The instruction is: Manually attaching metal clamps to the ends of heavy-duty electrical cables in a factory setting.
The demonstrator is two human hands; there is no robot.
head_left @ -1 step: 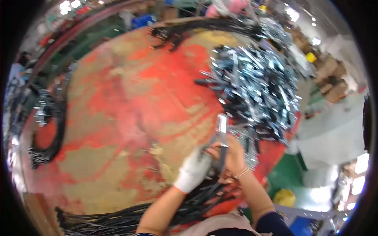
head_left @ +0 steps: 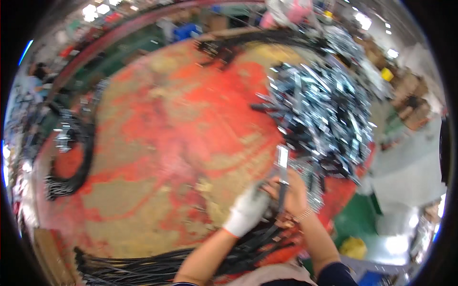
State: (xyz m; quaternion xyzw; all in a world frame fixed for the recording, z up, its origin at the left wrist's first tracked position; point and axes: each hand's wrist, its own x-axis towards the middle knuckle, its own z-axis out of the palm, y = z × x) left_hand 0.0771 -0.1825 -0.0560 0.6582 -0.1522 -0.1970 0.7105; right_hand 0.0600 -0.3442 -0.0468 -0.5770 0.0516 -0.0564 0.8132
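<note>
My right hand, bare and with a beaded bracelet at the wrist, is closed around a black strap with a shiny metal end piece pointing away from me. The white-gloved left hand is right beside it, its fingers curled toward the same strap; blur hides what they hold. Beneath and just right of my hands, copper-coloured small pieces show by the right wrist. A bundle of long black straps lies along the near edge of the table, under my forearms.
A big heap of shiny metal pieces and dark straps covers the right of the worn red table. More black straps curve at the left, and another bundle lies along the far edge. Cardboard boxes stand beyond at right.
The whole view has shifted slightly, so everything sits a little farther right and lower. My hands keep nearly the same pose on the strap.
</note>
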